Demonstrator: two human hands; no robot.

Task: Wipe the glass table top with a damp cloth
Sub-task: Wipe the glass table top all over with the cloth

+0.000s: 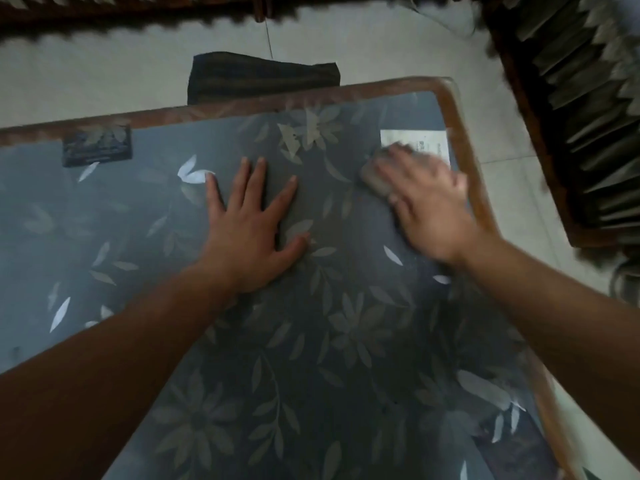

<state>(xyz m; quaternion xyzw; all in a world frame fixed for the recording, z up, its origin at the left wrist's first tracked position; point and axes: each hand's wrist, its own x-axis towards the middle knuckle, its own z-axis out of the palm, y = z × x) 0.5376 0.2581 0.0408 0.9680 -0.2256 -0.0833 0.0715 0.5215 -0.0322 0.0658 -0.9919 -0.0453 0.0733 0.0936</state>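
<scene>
The glass table top [346, 341] is dark grey with a pale leaf and flower pattern and sits in a brown wooden frame [460, 140]. My left hand [252, 223] lies flat on the glass near the middle, fingers spread, holding nothing. My right hand [429, 206] is blurred and presses down on a folded greyish cloth [374, 178] near the far right corner of the glass. Most of the cloth is hidden under my fingers.
A white paper [415, 142] lies under the glass by the far right corner. A dark rectangular card [97, 147] shows at the far left edge. A dark mat [263, 76] lies on the pale tiled floor beyond the table. Patterned furniture [588, 98] stands at the right.
</scene>
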